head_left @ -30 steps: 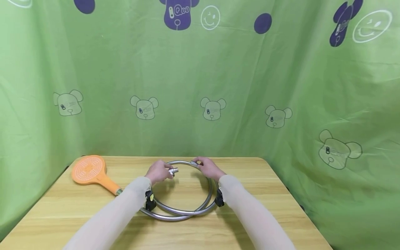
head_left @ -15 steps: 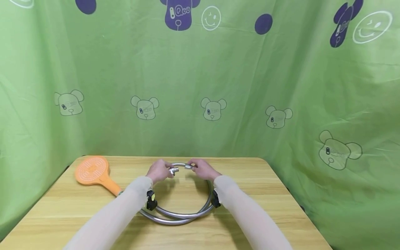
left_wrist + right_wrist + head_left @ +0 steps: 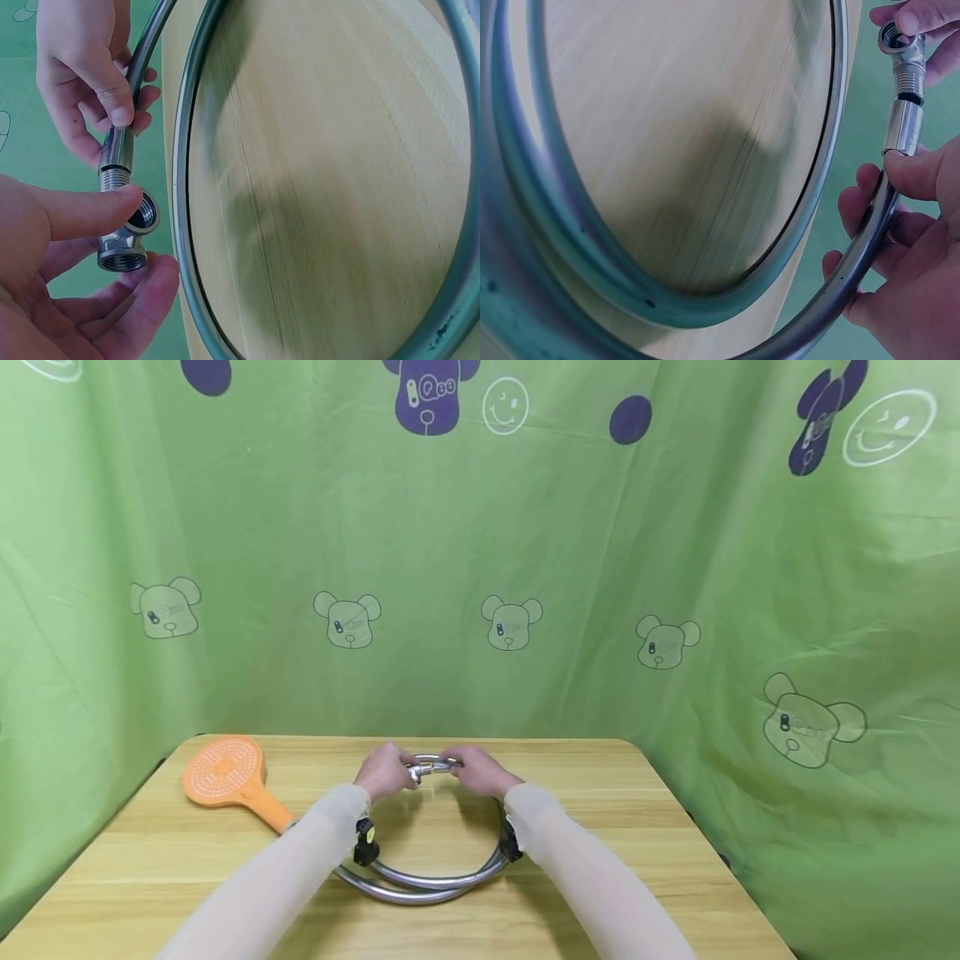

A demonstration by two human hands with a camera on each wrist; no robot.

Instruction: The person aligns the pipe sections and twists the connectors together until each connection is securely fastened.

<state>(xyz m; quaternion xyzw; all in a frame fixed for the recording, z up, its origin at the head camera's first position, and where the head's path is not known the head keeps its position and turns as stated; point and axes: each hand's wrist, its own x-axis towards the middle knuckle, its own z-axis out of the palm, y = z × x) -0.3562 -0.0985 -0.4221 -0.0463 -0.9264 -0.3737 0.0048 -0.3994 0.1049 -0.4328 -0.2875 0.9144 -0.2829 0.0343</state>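
Note:
My left hand (image 3: 384, 770) pinches a chrome tee fitting (image 3: 120, 247) between thumb and fingers. Two of the fitting's threaded openings show in the left wrist view. Its outer-threaded end points at the metal nut (image 3: 903, 126) on the end of a silver shower hose (image 3: 844, 277). The nut's mouth sits right at the first threads, roughly in line, with a dark gap at one side. Just behind that nut, my right hand (image 3: 480, 770) grips the hose with thumb and curled fingers. Both hands are raised over the far half of the table.
An orange shower head (image 3: 225, 770) lies face up at the left, its handle joined to the hose. Loops of hose (image 3: 420, 897) lie on the wooden table (image 3: 600, 860) between the forearms. A green printed curtain (image 3: 450, 527) hangs behind and at both sides.
My right hand has moved left, bringing the hose nut up to the tee fitting. The hose loop has narrowed and the shower head has shifted slightly right. My left hand has barely moved.

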